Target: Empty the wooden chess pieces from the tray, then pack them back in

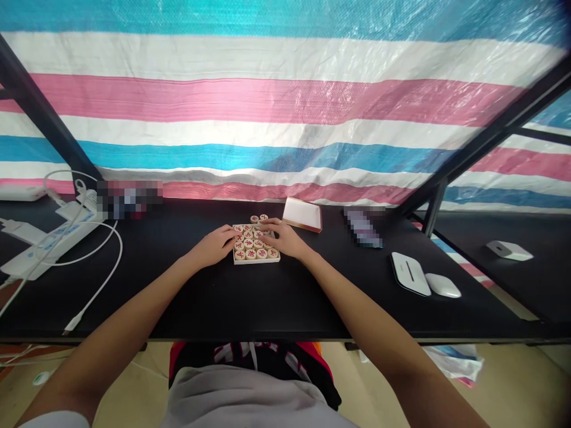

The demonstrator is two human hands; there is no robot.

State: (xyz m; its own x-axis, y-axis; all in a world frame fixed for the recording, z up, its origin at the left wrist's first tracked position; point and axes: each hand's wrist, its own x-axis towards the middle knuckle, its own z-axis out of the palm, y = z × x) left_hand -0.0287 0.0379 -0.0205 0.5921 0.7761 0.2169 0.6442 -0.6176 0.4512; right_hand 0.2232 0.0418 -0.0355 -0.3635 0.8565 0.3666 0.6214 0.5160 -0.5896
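Observation:
A shallow white box (257,261) holds rows of round Chinese chess pieces (250,254) with red characters on the black table. My left hand (215,245) is at the box's left side, its fingertips resting on the pieces along that edge. From the right, my right hand (288,241) reaches over the box with thumb and fingers apart, touching pieces in the back rows and hiding some of them. Two loose chess pieces (254,219) lie just behind the box. The box lid (302,214) lies with its pale inside up, behind my right hand.
A white power strip (53,244) with tangled cables is on the left. A phone (362,227), a white flat device (409,273) and a white rounded case (443,285) lie to the right. A striped plastic sheet (267,101) hangs behind the black table (267,303).

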